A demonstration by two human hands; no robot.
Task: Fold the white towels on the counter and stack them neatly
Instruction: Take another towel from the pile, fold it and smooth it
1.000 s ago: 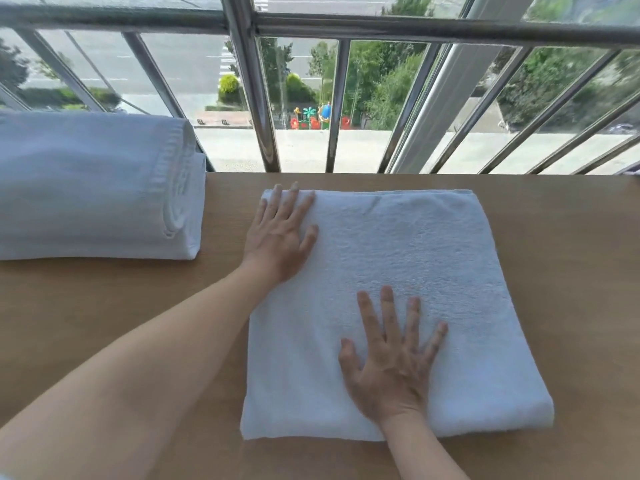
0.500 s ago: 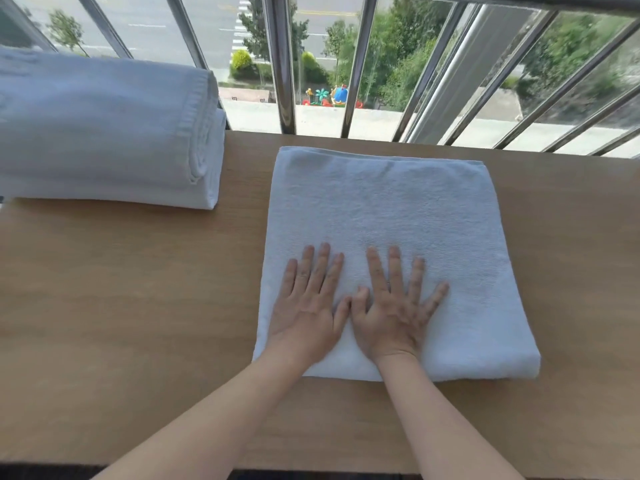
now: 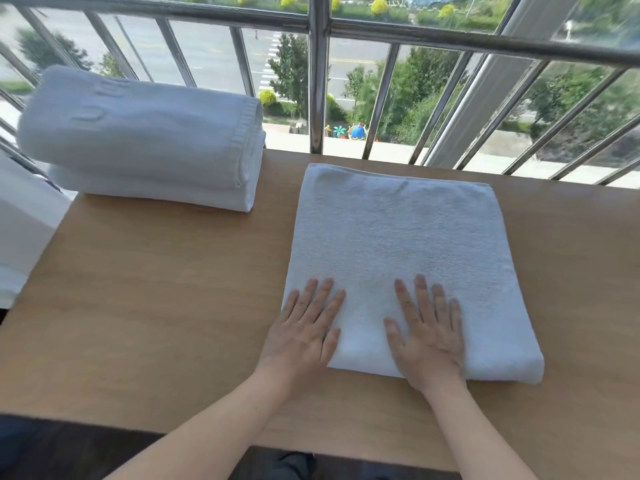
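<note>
A white towel [image 3: 398, 244] folded into a flat rectangle lies on the wooden counter [image 3: 156, 289], right of centre. My left hand [image 3: 304, 330] lies flat with straight fingers on the towel's near left corner, its heel on the wood. My right hand [image 3: 427, 330] presses flat on the towel's near edge, a hand's width to the right. At the back left sits a stack of two folded white towels [image 3: 145, 140], the upper one thick and rounded.
A metal railing [image 3: 317, 81] with slanted bars runs along the counter's far edge, with street and trees far below. A white surface [image 3: 24, 223] borders the counter on the left. Bare wood stretches left of and in front of the flat towel.
My left hand came from the towel's far left corner to its near edge beside the right hand; since then both hands have slid apart along that edge. The camera view shifted.
</note>
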